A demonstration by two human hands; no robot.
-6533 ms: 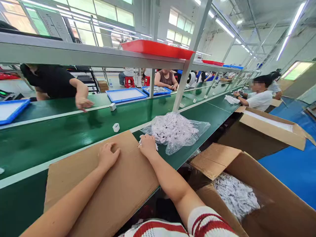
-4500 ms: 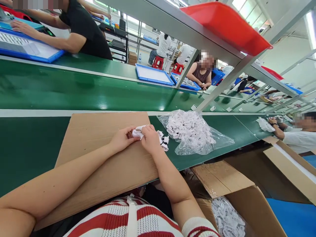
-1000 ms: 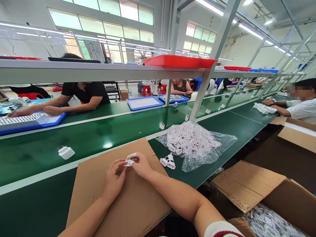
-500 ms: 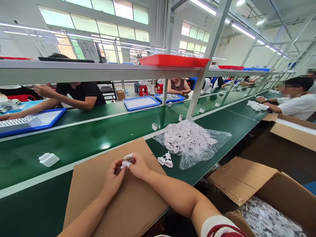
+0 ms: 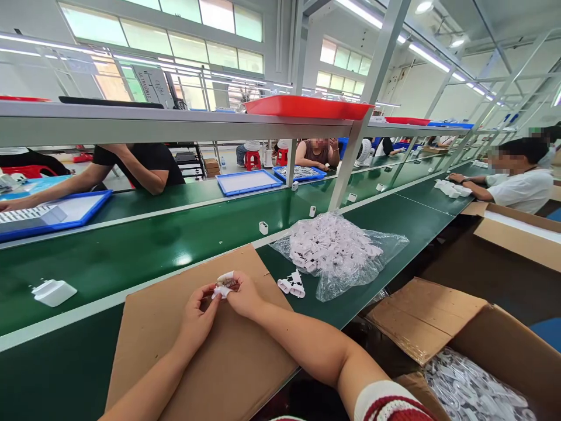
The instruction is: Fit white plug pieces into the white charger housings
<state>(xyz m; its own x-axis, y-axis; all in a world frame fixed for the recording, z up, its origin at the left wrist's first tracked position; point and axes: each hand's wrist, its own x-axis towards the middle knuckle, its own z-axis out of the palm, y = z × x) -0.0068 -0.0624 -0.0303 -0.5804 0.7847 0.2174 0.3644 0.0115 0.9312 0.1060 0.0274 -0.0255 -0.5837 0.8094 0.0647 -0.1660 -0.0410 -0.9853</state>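
Note:
Over a flat cardboard sheet (image 5: 205, 362), my left hand (image 5: 197, 318) and my right hand (image 5: 246, 299) meet around a small white plastic part (image 5: 222, 291). Fingertips of both hands pinch it, and they hide much of its shape. A white covering wraps one fingertip of my right hand. Just right of the sheet lie a few loose white plastic pieces (image 5: 292, 285). Behind them, a large pile of small white plastic parts (image 5: 333, 245) rests on an opened clear plastic bag (image 5: 339, 285).
A green conveyor belt (image 5: 144, 251) runs past the sheet, carrying a white charger-like housing (image 5: 54, 292) and smaller white pieces (image 5: 263, 228). Overhead is a shelf with a red tray (image 5: 307, 107). An open carton (image 5: 495, 333) stands low right. Co-workers sit across and farther along.
The white housing and small pieces on the belt have moved left. Both my hands still grip the part, nearly unmoved. Across the belt, a co-worker's raised arm has shifted.

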